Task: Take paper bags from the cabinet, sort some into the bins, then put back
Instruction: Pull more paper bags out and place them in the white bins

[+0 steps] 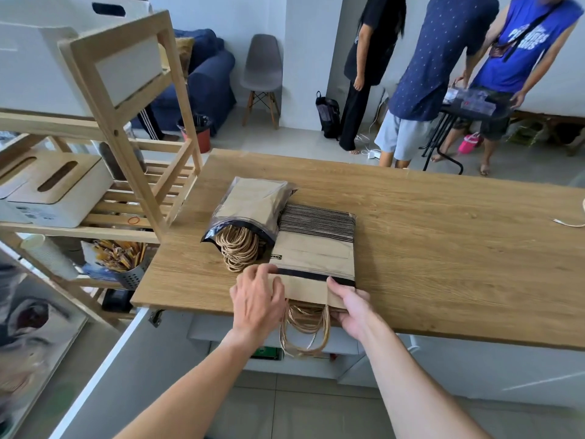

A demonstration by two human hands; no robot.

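Observation:
Two packs of brown paper bags lie on the wooden table [443, 236]. The left pack [253, 207] sits in a clear plastic sleeve with twisted rope handles spilling out toward me. The right pack [316, 248], striped at its far end, lies in another clear sleeve with a black strip. One bag [308, 291] sticks out of it over the table's near edge, its handles [305, 331] hanging down. My left hand [258, 299] rests on that bag's left corner, fingers bent over it. My right hand [351, 307] grips its right edge, thumb on top.
A wooden shelf rack [133, 128] stands at the left with white bins [60, 188] and a metal utensil holder [129, 274]. An open cabinet [285, 340] lies under the table. Three people stand beyond the table near a small black table [468, 112]. A grey chair [262, 64] stands by the wall.

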